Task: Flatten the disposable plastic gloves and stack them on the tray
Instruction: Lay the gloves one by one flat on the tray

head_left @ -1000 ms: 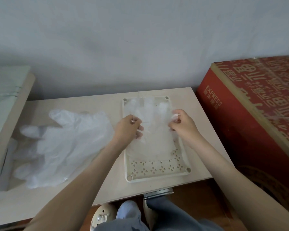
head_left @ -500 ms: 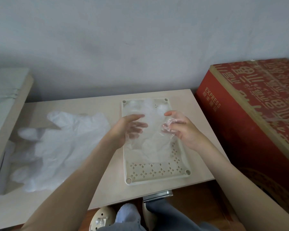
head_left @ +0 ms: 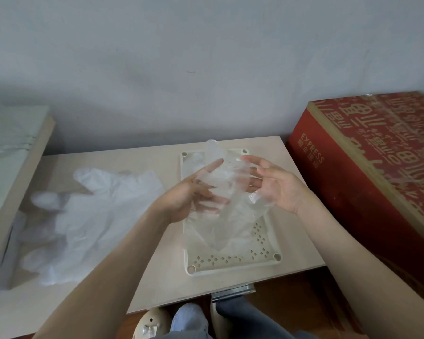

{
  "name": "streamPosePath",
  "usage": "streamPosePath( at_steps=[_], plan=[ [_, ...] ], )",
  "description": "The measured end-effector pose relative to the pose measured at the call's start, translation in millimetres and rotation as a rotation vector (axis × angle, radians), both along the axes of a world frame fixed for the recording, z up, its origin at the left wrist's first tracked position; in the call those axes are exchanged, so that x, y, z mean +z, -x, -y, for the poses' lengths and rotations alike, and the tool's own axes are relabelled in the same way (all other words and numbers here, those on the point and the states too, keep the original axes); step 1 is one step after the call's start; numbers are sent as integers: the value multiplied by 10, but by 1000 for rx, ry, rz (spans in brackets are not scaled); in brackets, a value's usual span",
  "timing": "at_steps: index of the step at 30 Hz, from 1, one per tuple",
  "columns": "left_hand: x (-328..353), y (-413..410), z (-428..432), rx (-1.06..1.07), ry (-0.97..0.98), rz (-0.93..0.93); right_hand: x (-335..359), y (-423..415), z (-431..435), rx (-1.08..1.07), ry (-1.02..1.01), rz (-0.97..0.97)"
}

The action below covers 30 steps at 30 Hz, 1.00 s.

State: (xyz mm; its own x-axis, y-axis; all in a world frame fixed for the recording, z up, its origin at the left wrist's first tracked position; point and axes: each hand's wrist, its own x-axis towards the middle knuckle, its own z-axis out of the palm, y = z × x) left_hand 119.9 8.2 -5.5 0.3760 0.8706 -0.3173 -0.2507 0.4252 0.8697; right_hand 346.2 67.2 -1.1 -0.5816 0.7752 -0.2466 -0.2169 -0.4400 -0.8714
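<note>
A cream perforated tray [head_left: 230,264] lies on the pale table, with flattened clear gloves [head_left: 218,233] spread on it. Above the tray, a crumpled clear plastic glove [head_left: 227,177] hangs between my two hands, one of its fingers sticking up towards the wall. My left hand [head_left: 186,194] reaches in from the left with straight fingers under the glove. My right hand [head_left: 277,187] faces it, palm in and fingers spread, with the film against its palm. A loose pile of whitish gloves [head_left: 88,216] lies on the table to the left.
A red cardboard box [head_left: 367,167] stands close against the table's right edge. A pale box [head_left: 12,152] sits at the far left. The wall is just behind the table. My knees and a shoe show below the front edge.
The glove has risen off the tray and crumpled between my hands. Both hands have opened from pinching its edges, turned palms towards each other and moved closer.
</note>
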Motion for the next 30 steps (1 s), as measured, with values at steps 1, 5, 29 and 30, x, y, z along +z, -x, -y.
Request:
streamPosePath(
  at_steps=[1, 5, 29, 30],
  plan=[
    [-15, 3, -6, 4, 6, 21, 4, 6, -12, -4, -17, 22],
    [-118, 24, -57, 88, 23, 36, -12, 55, -134, -44, -80, 170],
    [-450, -5, -304, 579, -373, -1561, -329, 266, -440, -157, -439, 836],
    [-441, -53, -279, 614, -465, -1590, -331, 272, -439, -153, -454, 849]
  ],
)
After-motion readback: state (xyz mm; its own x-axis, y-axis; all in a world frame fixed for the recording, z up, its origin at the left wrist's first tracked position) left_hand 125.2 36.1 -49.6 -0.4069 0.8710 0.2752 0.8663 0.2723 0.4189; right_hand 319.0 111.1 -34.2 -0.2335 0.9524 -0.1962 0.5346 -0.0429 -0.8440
